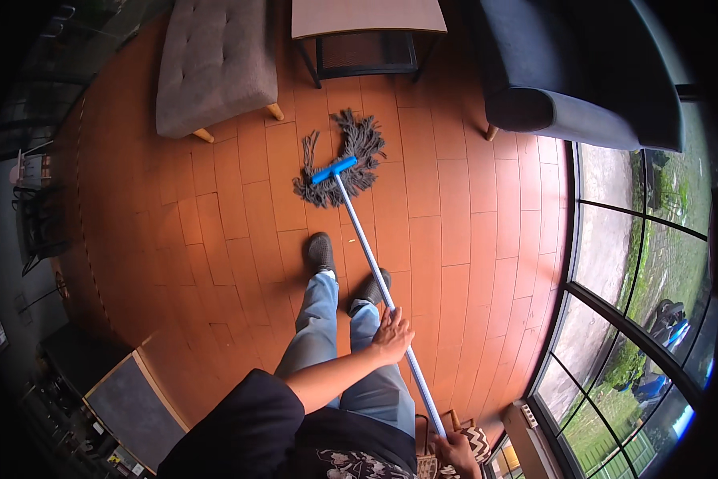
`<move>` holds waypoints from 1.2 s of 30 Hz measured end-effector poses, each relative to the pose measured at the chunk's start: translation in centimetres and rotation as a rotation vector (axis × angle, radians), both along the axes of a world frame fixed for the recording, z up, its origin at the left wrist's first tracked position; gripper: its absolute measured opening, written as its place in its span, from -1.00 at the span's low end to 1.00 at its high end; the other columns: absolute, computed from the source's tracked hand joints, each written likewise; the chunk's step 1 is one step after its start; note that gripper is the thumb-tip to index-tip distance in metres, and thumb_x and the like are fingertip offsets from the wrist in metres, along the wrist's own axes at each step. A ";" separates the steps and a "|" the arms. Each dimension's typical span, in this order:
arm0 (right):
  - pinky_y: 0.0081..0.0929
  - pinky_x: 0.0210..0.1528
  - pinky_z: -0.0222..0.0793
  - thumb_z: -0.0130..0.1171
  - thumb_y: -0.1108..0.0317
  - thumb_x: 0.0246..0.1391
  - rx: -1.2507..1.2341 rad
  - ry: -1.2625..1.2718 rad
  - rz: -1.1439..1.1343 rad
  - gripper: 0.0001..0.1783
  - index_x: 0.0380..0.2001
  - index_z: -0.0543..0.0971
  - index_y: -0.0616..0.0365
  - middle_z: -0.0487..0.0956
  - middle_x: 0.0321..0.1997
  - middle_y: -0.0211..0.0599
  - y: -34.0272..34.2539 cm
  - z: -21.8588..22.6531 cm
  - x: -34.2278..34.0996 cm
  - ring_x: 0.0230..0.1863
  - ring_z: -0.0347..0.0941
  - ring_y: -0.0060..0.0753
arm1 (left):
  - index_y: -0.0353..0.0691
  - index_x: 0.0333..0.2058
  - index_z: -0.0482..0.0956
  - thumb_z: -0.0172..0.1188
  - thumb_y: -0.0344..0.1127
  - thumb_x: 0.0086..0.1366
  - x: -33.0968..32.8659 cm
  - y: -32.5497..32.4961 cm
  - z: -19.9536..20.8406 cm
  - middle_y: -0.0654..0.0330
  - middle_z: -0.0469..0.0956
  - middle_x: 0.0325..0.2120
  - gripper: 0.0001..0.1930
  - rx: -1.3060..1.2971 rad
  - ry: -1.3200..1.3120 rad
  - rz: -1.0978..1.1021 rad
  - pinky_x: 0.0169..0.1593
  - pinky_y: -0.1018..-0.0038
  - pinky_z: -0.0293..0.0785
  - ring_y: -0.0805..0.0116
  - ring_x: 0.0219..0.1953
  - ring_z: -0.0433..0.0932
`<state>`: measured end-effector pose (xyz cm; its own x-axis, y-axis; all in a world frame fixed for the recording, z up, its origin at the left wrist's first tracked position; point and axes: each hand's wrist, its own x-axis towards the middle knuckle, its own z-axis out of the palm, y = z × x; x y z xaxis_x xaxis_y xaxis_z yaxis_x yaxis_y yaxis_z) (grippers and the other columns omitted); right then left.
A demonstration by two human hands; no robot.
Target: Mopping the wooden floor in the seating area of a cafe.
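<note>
orange tiled floor (454,239): we note left hand (393,336) and right hand (454,453), fingers curled closed around the mop pole (364,243) (grey strands (364,142) spread beyond the shoes (320,253)).

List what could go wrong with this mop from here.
1. The mop handle appears to pass close by the right shoe, so a step or sideways swing might knock the foot.
2. The grey strands lie near a wooden leg of the tufted seat and could snag if pushed that way.
3. The right hand appears near a zigzag-patterned item; pulling back might bump it, though depth is hard to judge.
</note>
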<state>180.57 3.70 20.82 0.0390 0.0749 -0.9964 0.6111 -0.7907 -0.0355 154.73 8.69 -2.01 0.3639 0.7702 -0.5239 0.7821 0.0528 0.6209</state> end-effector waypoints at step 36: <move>-0.36 -0.45 0.36 0.18 0.13 0.14 0.288 -0.045 0.745 -0.68 -0.21 0.61 0.16 0.52 -0.61 -0.14 2.6 5.4 -10.7 -0.55 0.50 -0.35 | -0.20 -0.20 0.60 0.06 -0.23 0.22 -6.4 -11.2 0.2 -0.10 0.48 -0.06 -0.74 -0.021 0.033 0.338 0.27 -0.39 -0.27 -0.23 0.30 0.12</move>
